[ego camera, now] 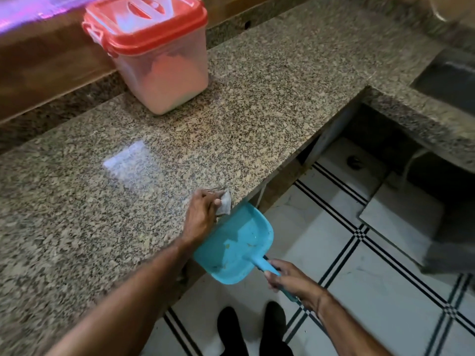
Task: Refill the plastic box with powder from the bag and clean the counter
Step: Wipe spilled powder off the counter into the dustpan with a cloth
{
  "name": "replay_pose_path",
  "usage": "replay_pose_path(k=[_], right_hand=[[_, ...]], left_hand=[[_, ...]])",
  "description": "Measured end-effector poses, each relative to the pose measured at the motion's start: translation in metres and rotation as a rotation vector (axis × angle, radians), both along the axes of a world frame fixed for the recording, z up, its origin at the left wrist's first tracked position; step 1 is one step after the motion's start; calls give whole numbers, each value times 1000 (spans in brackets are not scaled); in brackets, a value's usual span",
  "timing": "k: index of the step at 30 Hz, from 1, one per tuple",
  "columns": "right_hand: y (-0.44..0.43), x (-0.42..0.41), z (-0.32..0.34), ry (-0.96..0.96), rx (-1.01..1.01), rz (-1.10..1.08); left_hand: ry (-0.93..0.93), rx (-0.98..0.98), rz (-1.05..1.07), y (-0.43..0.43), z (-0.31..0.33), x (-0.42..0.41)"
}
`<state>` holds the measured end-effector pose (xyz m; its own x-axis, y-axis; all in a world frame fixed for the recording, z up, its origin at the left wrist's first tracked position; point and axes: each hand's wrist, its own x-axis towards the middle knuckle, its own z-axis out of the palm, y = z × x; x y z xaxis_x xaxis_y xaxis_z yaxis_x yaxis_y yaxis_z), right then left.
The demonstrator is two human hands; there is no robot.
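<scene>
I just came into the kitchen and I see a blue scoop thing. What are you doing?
A person is cleaning the counter. The left hand pushes a small cloth along the counter's front edge, and the right hand holds a blue dustpan just below that edge to catch whatever gets wiped off. A few crumbs already lie in the dustpan. The plastic box stands at the back with its red lid on and powder inside.
</scene>
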<state>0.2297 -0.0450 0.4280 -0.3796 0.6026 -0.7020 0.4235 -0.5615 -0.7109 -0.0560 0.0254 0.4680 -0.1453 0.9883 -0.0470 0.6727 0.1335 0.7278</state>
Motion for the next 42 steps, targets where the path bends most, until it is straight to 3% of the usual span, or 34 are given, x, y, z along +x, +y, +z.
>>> replay_pose_path(k=[3, 22, 26, 33, 39, 42], right_hand=[[4, -10, 2, -5, 4, 8], [30, -3, -4, 43, -43, 97], [39, -6, -1, 41, -43, 153], [47, -2, 5, 40, -58, 219], [53, 0, 8, 52, -51, 224], [56, 1, 7, 53, -65, 222]], left_hand=[[141, 25, 37, -1, -5, 5], [503, 74, 84, -15, -10, 48], [507, 12, 98, -9, -13, 45], [337, -65, 181, 2, 0, 41], [548, 21, 122, -47, -17, 75], [524, 76, 80, -45, -11, 73]])
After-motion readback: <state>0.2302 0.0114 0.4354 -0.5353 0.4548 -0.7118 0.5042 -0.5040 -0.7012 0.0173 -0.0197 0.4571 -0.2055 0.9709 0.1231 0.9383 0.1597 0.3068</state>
